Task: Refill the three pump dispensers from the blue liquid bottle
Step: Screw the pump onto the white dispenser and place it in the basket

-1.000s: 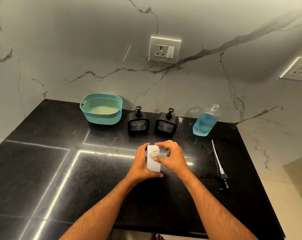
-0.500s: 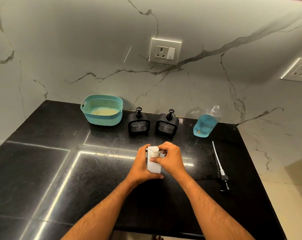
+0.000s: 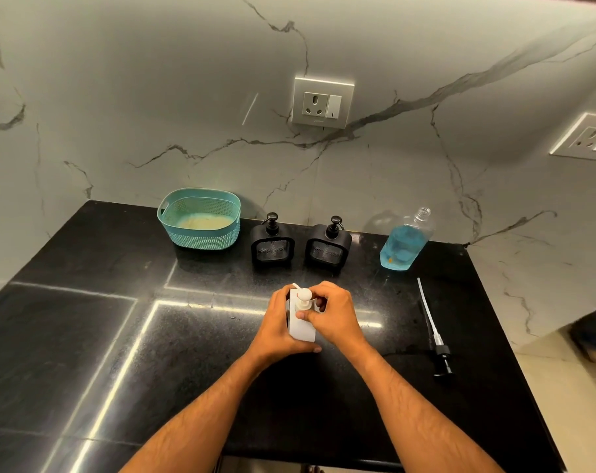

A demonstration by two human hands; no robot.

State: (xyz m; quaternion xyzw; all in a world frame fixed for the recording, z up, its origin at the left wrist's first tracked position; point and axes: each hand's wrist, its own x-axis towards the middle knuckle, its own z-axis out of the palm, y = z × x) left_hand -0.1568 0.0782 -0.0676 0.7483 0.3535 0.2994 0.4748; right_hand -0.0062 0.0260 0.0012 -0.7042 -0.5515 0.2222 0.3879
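Observation:
A white pump dispenser [image 3: 301,324] stands on the black counter [image 3: 194,353] in the middle. My left hand [image 3: 279,327] grips its body from the left. My right hand [image 3: 334,317] pinches the collar under its white pump head [image 3: 304,297]. Two black pump dispensers [image 3: 272,245] [image 3: 328,247] stand side by side at the back, pumps fitted. The clear bottle of blue liquid [image 3: 404,244] stands uncapped at the back right, roughly half full. Its black pump with a long white tube [image 3: 432,327] lies on the counter to the right.
A teal perforated basket [image 3: 201,220] sits at the back left against the marble wall. Wall sockets [image 3: 322,104] [image 3: 585,138] are mounted above the counter. The counter's right edge [image 3: 515,353] drops to a tiled floor.
My right hand's fingers have shifted round the white pump's collar, and the nozzle now points further left. My left hand keeps its grip. The view has tilted slightly.

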